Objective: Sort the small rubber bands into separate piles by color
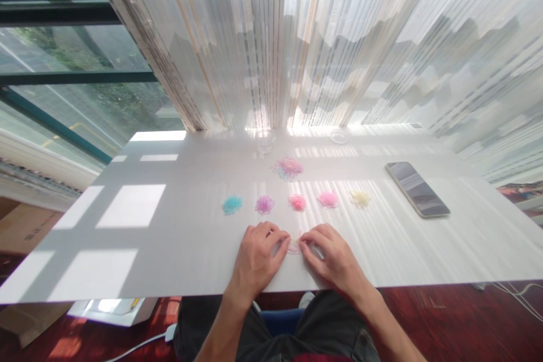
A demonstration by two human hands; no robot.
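Observation:
Near the table's front edge my left hand (258,251) is closed in a pinch, thumb against fingertips. Facing it, my right hand (330,254) is pinched the same way. A few thin pink and pale yellow elastic bands (294,246) lie between the fingertips, touching both hands; exactly which strands each pinch grips is too small to tell. Just beyond the hands is a row of small piles of bands: teal (232,204), purple (264,204), red-pink (297,202), light pink (328,199) and pale yellow (360,198). Behind the row sits a mixed-colour pile (288,168).
A smartphone (417,189) lies on the right of the white table (190,260). Towards the back stand a clear small container (264,140) and a clear round lid (338,136). Striped sheer curtains (271,39) hang along the far edge. Sunlight patches cover the left side.

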